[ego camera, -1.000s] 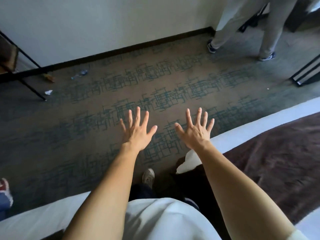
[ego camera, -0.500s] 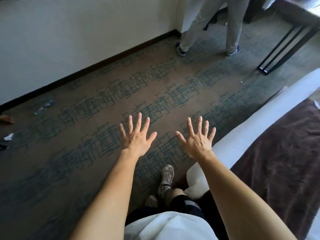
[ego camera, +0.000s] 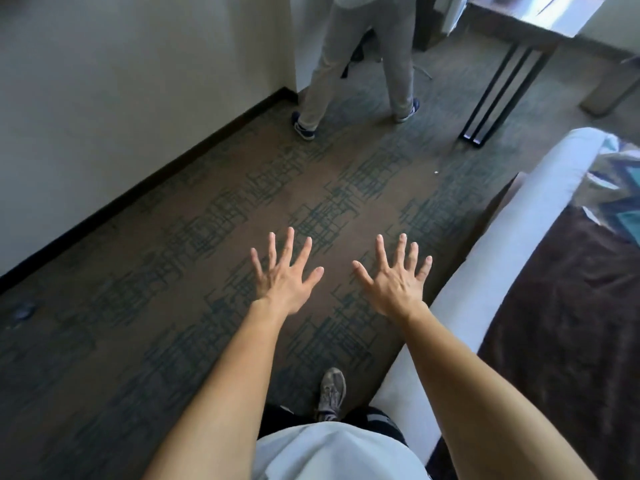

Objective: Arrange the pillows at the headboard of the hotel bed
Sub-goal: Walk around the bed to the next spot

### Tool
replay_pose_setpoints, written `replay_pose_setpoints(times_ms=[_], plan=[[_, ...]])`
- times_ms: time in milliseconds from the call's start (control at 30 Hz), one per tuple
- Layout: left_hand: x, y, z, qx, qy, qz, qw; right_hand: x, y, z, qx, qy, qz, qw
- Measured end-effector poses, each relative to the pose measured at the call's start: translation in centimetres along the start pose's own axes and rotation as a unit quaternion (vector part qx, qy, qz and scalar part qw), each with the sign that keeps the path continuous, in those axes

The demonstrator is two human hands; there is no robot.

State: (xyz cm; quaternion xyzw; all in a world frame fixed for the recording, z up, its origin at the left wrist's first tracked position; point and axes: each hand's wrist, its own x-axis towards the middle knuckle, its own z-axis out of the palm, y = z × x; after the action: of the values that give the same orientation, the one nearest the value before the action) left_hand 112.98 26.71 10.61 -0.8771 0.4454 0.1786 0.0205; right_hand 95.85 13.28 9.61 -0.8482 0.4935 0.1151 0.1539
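Observation:
My left hand (ego camera: 284,273) and my right hand (ego camera: 396,277) are stretched out in front of me over the carpet, palms down, fingers spread, holding nothing. The hotel bed (ego camera: 485,271) runs along my right side, with a white edge and a dark brown throw (ego camera: 561,327) on top. A patterned blue and white cushion or fabric (ego camera: 620,188) lies on the bed at the far right edge. No white pillow or headboard is in view.
Another person in light trousers (ego camera: 363,60) stands on the carpet ahead near the wall corner. A desk with black metal legs (ego camera: 498,81) stands at the upper right. A wall with a dark baseboard (ego camera: 180,161) runs along the left. My shoe (ego camera: 332,393) is on the patterned carpet.
My view has swung to the right along the bed; the other person and the desk now sit nearer the middle. Both hands stay spread and empty.

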Motion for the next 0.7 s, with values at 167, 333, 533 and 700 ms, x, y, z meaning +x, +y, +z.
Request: replay_pose_setpoints(times_ms=[167, 333, 533, 700], plan=[[6.7, 3.7, -2.3, 0.019, -0.019, 0.045, 0.999, 5.1, 2.6, -2.8, 0.016, 0.009, 0.043, 0.999], [13.7, 7.3, -4.0, 0.04, -0.022, 0.095, 0.994, 10.2, 5.2, -4.8, 0.027, 0.008, 0.092, 0.995], [23.6, 11.5, -6.7, 0.062, -0.025, 0.16, 0.985, 17.4, 8.0, -7.7, 0.048, 0.032, 0.167, 0.984], [32.1, 14.7, -10.3, 0.071, -0.029, 0.21, 0.975, 23.3, 9.1, -11.2, 0.065, 0.038, 0.224, 0.972]])
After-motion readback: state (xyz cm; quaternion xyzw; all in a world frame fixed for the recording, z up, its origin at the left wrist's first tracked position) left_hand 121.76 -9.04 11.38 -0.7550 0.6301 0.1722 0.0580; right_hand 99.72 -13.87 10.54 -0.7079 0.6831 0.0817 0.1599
